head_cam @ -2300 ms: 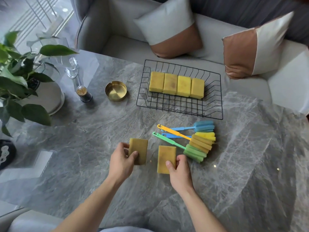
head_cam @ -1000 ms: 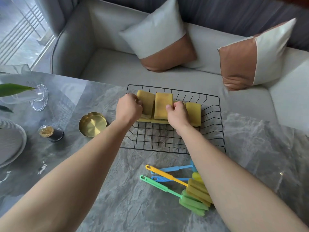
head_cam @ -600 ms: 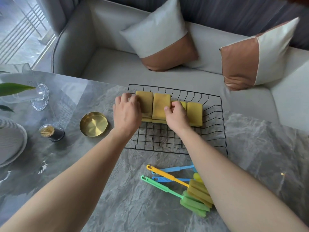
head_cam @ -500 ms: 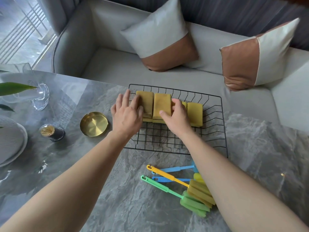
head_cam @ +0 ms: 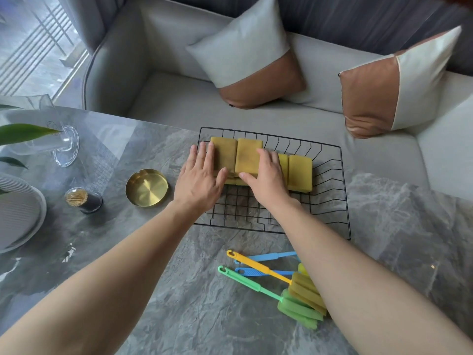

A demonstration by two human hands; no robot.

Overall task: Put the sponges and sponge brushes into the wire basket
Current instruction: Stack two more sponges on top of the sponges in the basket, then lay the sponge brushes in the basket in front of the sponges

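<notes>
The black wire basket [head_cam: 330, 221] sits at the far edge of the grey marble table. Several yellow sponges lie in its back row; two of them [head_cam: 225, 155] [head_cam: 247, 156] rest on top of the lower ones at the left. My left hand [head_cam: 199, 180] lies flat and open against the left top sponge. My right hand [head_cam: 267, 179] is spread over the right top sponge, fingers apart, gripping nothing. Sponge brushes lie on the table in front of the basket: a green one [head_cam: 245, 280], a yellow one [head_cam: 258, 266] and blue ones [head_cam: 268, 257], partly hidden under my right forearm.
A gold round dish [head_cam: 146, 187] and a small dark jar [head_cam: 83, 200] stand left of the basket. A glass vase [head_cam: 55, 146], leaves and a white plate [head_cam: 18, 213] are at the far left. A grey sofa with two cushions [head_cam: 245, 55] lies beyond the table.
Both hands carried a sponge each from the table into the basket, set them on top of the left sponges, and have opened and released them.
</notes>
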